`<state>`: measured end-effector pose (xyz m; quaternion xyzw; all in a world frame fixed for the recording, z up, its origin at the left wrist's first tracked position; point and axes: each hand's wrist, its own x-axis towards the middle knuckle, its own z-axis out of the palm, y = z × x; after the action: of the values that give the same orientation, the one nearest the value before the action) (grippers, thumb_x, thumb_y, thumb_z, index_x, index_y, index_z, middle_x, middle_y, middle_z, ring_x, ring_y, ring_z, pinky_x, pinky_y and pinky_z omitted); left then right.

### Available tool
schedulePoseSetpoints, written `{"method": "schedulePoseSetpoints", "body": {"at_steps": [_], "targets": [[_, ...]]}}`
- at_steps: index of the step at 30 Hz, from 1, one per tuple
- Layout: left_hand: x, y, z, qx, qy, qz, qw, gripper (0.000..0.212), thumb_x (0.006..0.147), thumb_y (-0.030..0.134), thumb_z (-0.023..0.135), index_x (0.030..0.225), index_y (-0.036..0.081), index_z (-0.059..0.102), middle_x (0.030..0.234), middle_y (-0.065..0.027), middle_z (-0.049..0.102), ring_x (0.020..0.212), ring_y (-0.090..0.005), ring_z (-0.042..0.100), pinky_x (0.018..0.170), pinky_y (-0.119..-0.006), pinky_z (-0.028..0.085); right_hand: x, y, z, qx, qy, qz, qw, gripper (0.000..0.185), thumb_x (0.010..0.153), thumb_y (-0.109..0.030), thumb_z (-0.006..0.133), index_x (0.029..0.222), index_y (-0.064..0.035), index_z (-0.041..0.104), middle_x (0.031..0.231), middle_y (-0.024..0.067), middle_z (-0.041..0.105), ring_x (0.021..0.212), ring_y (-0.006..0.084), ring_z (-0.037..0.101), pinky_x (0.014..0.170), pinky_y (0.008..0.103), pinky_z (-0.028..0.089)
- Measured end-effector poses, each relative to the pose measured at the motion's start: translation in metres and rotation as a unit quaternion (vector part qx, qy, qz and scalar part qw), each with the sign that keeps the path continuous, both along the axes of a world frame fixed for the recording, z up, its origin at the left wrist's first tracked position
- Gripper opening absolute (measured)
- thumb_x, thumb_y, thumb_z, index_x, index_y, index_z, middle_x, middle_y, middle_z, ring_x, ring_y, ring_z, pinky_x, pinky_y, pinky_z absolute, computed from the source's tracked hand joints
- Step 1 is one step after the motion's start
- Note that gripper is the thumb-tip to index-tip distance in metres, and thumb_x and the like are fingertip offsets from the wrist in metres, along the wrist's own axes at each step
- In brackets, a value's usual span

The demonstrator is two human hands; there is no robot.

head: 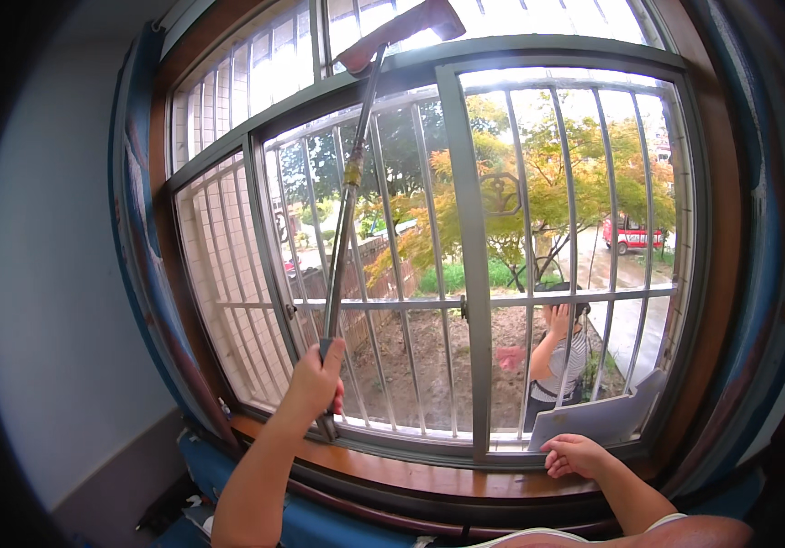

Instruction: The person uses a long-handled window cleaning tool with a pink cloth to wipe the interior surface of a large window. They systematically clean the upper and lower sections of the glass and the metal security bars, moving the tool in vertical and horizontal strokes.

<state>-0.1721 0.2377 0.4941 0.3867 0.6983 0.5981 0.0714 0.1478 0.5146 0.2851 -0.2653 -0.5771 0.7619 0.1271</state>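
My left hand point(320, 377) is wrapped around the dark grip of a metal telescopic pole point(342, 253), which slants up across the window. At the pole's top, a cleaning head with a reddish-brown cloth cover point(399, 34) is at the upper panes, above the crossbar. My right hand point(574, 455) is low at the right, by the bottom window frame, its fingers curled with nothing visible in them. Just behind it, a pale grey board point(601, 414) with a notched edge leans at the lower right pane. Whether the hand touches that board is unclear.
Metal security bars point(570, 192) stand outside the sliding window point(464, 205). A wooden sill point(399, 466) runs below, with blue curtains point(135, 171) at both sides. Outside, a person point(560, 356) stands near the glass with a raised hand. A red vehicle point(632, 235) is farther off.
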Motion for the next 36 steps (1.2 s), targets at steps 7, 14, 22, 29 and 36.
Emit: {"method": "schedulePoseSetpoints", "body": {"at_steps": [7,14,22,29,36], "targets": [[0.033,0.005,0.006,0.038,-0.008,-0.023,0.999,0.04,0.092,0.042,0.048,0.09,0.003,0.044,0.048,-0.0041,0.044,0.033,-0.0144,0.046,0.031,-0.03,0.04,-0.003,0.0,0.009,0.027,0.008,0.048,0.998,0.03,0.095,-0.026,0.047,0.112,-0.0015,0.049,0.081,0.0093,0.061,0.071,0.0184,0.063,0.065,0.0273,0.052],[0.055,0.037,0.073,0.026,0.099,0.024,0.994,0.045,0.091,0.044,0.047,0.082,0.0,0.045,0.047,-0.0062,0.046,0.034,-0.0179,0.049,0.031,-0.033,0.042,0.016,0.005,-0.011,-0.006,0.029,0.044,0.999,0.032,0.094,-0.027,0.048,0.113,-0.0011,0.048,0.081,0.0081,0.06,0.07,0.017,0.063,0.064,0.0263,0.052],[0.097,0.121,0.204,0.013,0.226,0.076,0.971,0.053,0.09,0.049,0.046,0.086,-0.004,0.049,0.055,-0.0089,0.05,0.04,-0.0186,0.052,0.034,-0.034,0.043,0.082,0.027,-0.03,-0.035,0.073,-0.014,0.997,0.029,0.095,-0.025,0.046,0.112,-0.0007,0.048,0.081,0.0088,0.06,0.069,0.018,0.063,0.064,0.0272,0.053],[0.188,0.183,0.274,0.022,0.127,0.054,0.99,0.056,0.088,0.055,0.044,0.075,0.001,0.044,0.054,-0.007,0.045,0.037,-0.0196,0.047,0.034,-0.037,0.045,0.15,0.064,-0.062,-0.068,0.094,-0.084,0.99,0.028,0.095,-0.024,0.046,0.11,-0.0011,0.05,0.082,0.0101,0.061,0.071,0.0203,0.064,0.066,0.032,0.054],[0.257,0.268,0.262,0.093,0.127,-0.034,0.987,0.047,0.091,0.045,0.046,0.096,-0.001,0.044,0.062,-0.0114,0.049,0.043,-0.0217,0.052,0.039,-0.041,0.05,0.215,0.092,-0.067,-0.077,0.076,-0.138,0.984,0.028,0.094,-0.025,0.046,0.109,-0.0016,0.05,0.082,0.0099,0.061,0.071,0.0207,0.063,0.066,0.0326,0.054]]}}
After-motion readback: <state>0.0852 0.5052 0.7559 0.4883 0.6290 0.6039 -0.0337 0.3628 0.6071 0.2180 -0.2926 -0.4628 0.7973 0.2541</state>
